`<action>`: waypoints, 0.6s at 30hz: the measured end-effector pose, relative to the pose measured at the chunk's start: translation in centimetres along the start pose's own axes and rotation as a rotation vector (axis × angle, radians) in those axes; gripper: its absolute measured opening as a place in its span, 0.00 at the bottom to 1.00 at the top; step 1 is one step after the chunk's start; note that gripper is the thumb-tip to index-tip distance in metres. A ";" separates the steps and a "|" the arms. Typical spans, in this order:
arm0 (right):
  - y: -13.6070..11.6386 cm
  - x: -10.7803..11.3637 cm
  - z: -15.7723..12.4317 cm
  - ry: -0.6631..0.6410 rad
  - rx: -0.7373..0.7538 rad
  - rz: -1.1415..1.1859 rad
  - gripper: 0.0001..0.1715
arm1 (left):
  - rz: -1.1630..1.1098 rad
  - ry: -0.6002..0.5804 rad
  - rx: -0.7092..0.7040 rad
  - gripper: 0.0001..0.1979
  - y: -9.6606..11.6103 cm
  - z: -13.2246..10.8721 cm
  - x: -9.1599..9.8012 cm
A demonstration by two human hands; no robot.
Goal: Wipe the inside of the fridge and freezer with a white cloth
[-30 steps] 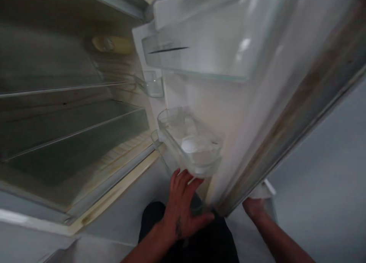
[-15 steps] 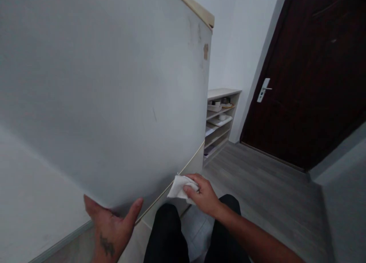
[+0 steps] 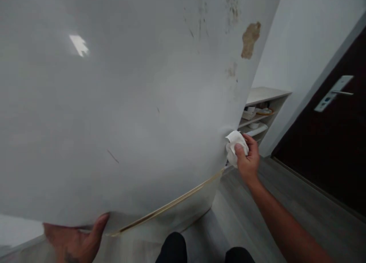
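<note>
A large white panel (image 3: 171, 133) with scratches, dark smudges and a tan worn patch (image 3: 251, 40) fills most of the view. My right hand (image 3: 248, 158) pinches a crumpled white cloth or tissue (image 3: 236, 148) at the panel's right edge, thumb towards me. At the lower left, my left hand (image 3: 77, 242) grips the panel's bottom edge. Its thumb lies on the front while the other fingers go behind, partly hidden. A yellowish strip (image 3: 171, 203) runs along the lower border, above another pale surface (image 3: 183, 217).
A low white shelf unit (image 3: 268, 93) holding small items stands behind the panel on the right. Beyond it is a dark door (image 3: 323, 148) with a silver handle (image 3: 333, 93). My knees (image 3: 173, 247) show at the bottom, over a grey wood-look floor (image 3: 265, 186).
My right hand has moved the white cloth up and right, from the lower strip to the panel's right edge. The view has come closer to the panel; my left hand stays at its bottom edge.
</note>
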State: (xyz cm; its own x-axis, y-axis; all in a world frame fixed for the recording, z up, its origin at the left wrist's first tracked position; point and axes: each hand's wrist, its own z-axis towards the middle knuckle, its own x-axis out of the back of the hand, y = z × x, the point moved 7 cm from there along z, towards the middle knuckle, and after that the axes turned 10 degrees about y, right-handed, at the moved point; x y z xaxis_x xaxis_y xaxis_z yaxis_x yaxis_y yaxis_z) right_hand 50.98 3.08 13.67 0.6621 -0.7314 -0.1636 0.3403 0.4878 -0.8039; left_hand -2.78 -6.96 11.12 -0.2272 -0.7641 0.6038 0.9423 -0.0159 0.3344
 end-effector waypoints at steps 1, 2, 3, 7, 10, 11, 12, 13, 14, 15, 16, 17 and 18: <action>0.0 -0.6 0.8 -0.030 0.051 -0.014 0.34 | -0.007 0.036 0.043 0.45 -0.3 -0.4 -0.2; 0.2 -1.2 1.4 -0.067 0.094 -0.039 0.35 | -0.005 0.051 0.081 0.46 -0.6 -0.9 -0.8; 0.5 -1.7 1.7 -0.105 0.131 -0.072 0.36 | 0.013 0.042 0.115 0.46 -0.8 -1.6 -1.5; 0.2 -2.1 2.6 -0.255 0.248 -0.241 0.40 | 0.104 -0.112 0.360 0.52 -1.3 -7.3 -4.0; -3.9 -2.3 4.6 -0.365 0.494 -0.302 0.39 | 0.181 -0.222 0.614 0.48 0.0 -15.4 -2.5; -6.2 -2.7 5.4 -0.388 0.621 -0.276 0.38 | 0.200 -0.256 0.667 0.47 1.2 -18.7 -1.3; -8.4 -3.2 6.2 -0.417 0.745 -0.236 0.38 | 0.224 -0.292 0.712 0.46 2.8 -22.1 0.1; -10.6 -4.0 6.8 -0.460 0.852 -0.189 0.36 | 0.242 -0.341 0.751 0.45 4.8 -25.5 1.7; -12.5 -4.9 7.2 -0.527 0.934 -0.152 0.34 | 0.278 -0.389 0.800 0.44 7.0 -29.0 3.6; -14.0 -6.0 7.4 -0.613 0.992 -0.134 0.31 | 0.340 -0.515 0.831 0.44 9.4 -32.4 5.3; -15.1 -7.1 7.3 -0.703 1.032 -0.136 0.27 | 0.385 -0.562 0.886 0.45 11.9 -35.2 7.4; -15.9 -8.0 7.1 -0.780 1.059 -0.158 0.24 | 0.402 -0.603 0.911 0.44 14.6 -37.4 9.4; -16.3 -8.6 6.9 -0.839 1.073 -0.192 0.22 | 0.425 -0.639 0.928 0.43 17.1 -39.0 11.4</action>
State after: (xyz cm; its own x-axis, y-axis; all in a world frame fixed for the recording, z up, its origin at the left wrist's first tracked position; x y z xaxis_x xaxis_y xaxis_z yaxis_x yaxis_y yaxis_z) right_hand 44.31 4.74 32.12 0.6172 -0.5112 0.5981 0.5614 0.8187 0.1204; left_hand 20.38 -41.09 -4.50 -0.2693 -0.1344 0.9537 0.4952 0.8300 0.2567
